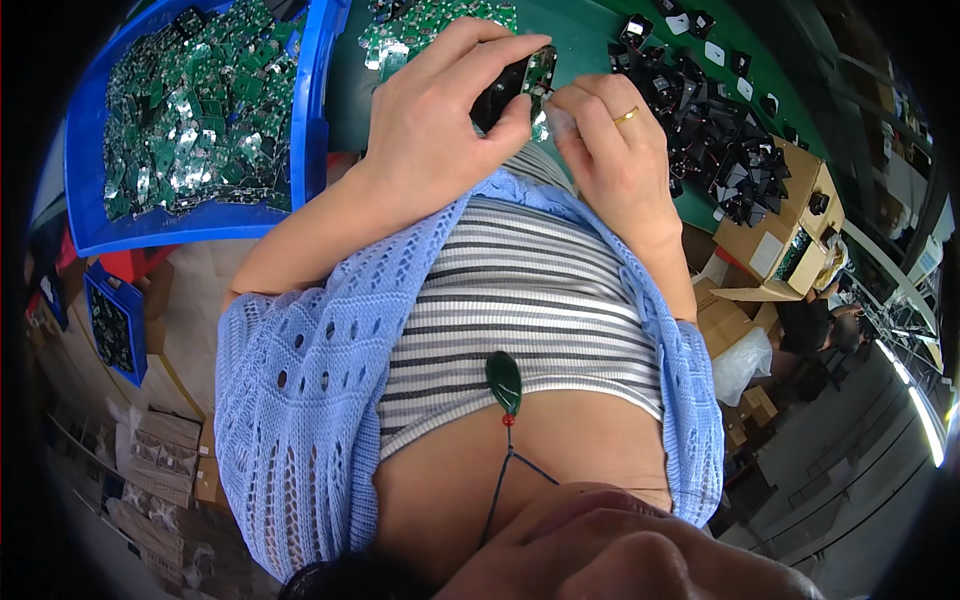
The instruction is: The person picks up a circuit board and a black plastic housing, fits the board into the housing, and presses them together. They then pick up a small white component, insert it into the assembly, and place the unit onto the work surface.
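Between the thumb and fingers of my left hand (435, 105) is a black plastic housing (497, 98), held tilted. A green circuit board (541, 72) shows at its right side, apparently set against the housing. Close by on the right, my right hand (622, 150), with a ring on one finger, has thumb and fingers pinched together at the board's lower edge. What those fingertips hold, if anything, is too small to make out. Both hands are over the green table (350, 85), near its front edge.
A blue bin (313, 130) full of green circuit boards stands at the left. More boards (400, 30) lie at the back. Black housings (715, 135) are heaped on the right, beside an open cardboard box (765, 235). Farther right, another person (805, 325) is partly visible.
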`<state>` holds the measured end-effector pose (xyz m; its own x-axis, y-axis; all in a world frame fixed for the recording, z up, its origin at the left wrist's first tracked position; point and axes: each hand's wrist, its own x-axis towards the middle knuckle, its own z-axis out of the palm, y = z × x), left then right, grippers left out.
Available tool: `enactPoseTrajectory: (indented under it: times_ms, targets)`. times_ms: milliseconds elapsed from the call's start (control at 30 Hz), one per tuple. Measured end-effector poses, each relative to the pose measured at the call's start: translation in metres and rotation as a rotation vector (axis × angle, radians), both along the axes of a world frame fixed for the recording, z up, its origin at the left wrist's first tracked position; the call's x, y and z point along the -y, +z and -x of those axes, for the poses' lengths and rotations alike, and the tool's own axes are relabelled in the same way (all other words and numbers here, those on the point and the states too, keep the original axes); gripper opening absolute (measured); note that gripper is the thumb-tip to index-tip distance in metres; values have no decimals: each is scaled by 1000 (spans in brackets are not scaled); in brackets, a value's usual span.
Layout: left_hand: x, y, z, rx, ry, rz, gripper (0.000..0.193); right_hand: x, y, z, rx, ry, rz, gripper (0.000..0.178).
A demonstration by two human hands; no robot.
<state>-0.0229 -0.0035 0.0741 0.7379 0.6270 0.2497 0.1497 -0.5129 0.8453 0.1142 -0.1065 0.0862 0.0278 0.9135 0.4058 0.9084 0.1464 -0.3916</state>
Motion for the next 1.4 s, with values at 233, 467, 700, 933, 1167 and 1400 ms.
enactPoseTrajectory:
  times_ms: [233,467,700,933,1167,1400]
  targets:
    - [2,6,1,-25,18,-58,41,-1,0,0,-171,-29,48,17]
    - [2,4,0,-23,17,-80,41,-3,2,0,-87,-41,26,17]
    - [-2,-4,-4,63,32,-228,35,-5,10,4,43,-32,58,25]
    - [-2,-1,-2,23,-27,-50,42,-6,6,-3,9,42,124,21]
    - [-2,-19,-3,114,-53,138,37,-5,10,-7,-39,76,192,18]
    - [-2,-23,-4,158,-37,371,35,1,5,-18,-271,50,244,28]
